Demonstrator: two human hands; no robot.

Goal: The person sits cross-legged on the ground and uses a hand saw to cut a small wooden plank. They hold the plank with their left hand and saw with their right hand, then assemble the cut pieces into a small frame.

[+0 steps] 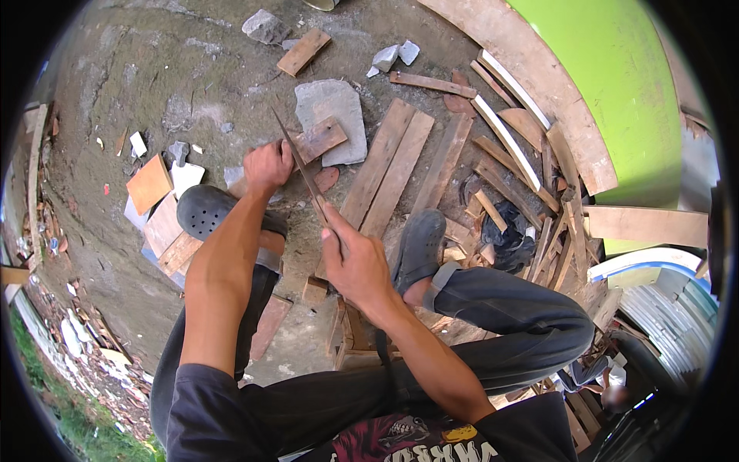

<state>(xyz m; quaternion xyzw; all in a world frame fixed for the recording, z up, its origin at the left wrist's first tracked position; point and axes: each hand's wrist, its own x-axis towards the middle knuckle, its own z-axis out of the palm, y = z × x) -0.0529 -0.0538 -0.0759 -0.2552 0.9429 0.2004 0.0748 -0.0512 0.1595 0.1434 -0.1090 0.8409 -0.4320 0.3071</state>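
My left hand (268, 166) is closed on a short wooden board (323, 138), steadying it at a slant. The board's far end lies over a flat grey stone slab (332, 108); its near part is hidden behind my hand and wrist. In my right hand (356, 258) is a machete (302, 165), a long, narrow, dark blade seen almost edge-on. My fingers wrap round its handle, which is mostly hidden. The blade points away from me and crosses the board just right of my left hand; whether it touches the wood, I cannot tell.
Long planks (391, 165) lie right of the slab, beside scrap wood (558, 231) and a black plastic bag (508, 235). Board offcuts (150, 185) lie by my left shoe (206, 212). My right shoe (419, 242) stands near the planks. A green panel (616, 85) curves along the right.
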